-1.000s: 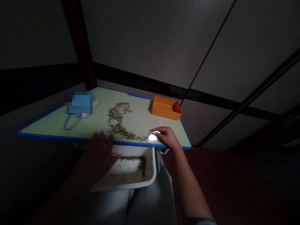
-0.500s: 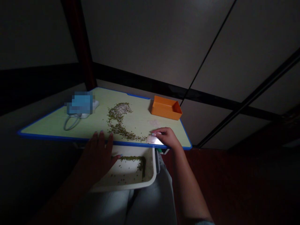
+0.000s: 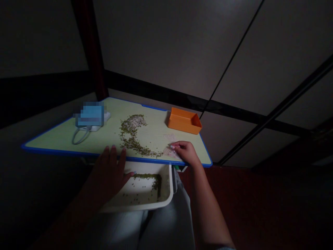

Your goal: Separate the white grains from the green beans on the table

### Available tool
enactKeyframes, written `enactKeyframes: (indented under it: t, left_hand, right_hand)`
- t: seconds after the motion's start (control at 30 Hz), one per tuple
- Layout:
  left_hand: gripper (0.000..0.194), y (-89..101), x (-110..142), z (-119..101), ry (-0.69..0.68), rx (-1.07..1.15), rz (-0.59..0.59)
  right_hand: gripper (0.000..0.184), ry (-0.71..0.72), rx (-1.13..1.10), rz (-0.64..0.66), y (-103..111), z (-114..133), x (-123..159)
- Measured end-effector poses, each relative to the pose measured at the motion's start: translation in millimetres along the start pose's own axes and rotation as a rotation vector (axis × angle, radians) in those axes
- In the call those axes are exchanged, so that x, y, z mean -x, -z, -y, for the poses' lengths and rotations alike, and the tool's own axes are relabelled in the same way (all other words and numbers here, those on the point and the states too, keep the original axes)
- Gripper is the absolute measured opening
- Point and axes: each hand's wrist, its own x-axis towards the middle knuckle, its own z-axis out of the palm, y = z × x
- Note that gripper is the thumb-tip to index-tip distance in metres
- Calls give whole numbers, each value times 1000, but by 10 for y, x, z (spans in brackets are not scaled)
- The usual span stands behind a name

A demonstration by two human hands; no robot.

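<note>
My left hand (image 3: 110, 173) lies with fingers spread over the near blue edge of the small table (image 3: 109, 140), its thumb above a white tub (image 3: 170, 194). My right hand (image 3: 184, 151) rests at the table's near right, thumb and fingers pinched together. Whatever they hold is too small or dim to make out. Under and beside these fingertips is a pale pinkish patch (image 3: 168, 152), its kind unclear. A curved band of small green beans (image 3: 132, 140), mixed with pale grains (image 3: 134, 121), stretches across the tabletop almost to the right hand.
An orange open box (image 3: 183, 124) stands at the back right of the table. At the left is a blurred-out blue item (image 3: 91, 114) with a grey cable loop (image 3: 78, 137). More green beans (image 3: 156, 180) lie in the tub on my lap. Cabinet panels (image 3: 169, 45) rise behind.
The bright white glow under my right hand has shrunk and gone out, leaving the pinkish patch visible. That hand's fingertips have shifted slightly; my left hand stays put.
</note>
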Motion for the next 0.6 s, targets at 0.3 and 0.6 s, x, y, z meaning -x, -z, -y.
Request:
enactKeyframes:
  t: [0.3, 0.6]
  left_hand:
    - [78, 28, -1, -5, -27, -43, -12]
    - [77, 34, -18, -32, -44, -107, -34]
  right_hand:
    - [31, 36, 42, 9, -17, 7, 7]
    - [24, 23, 103, -45, -43, 27, -3]
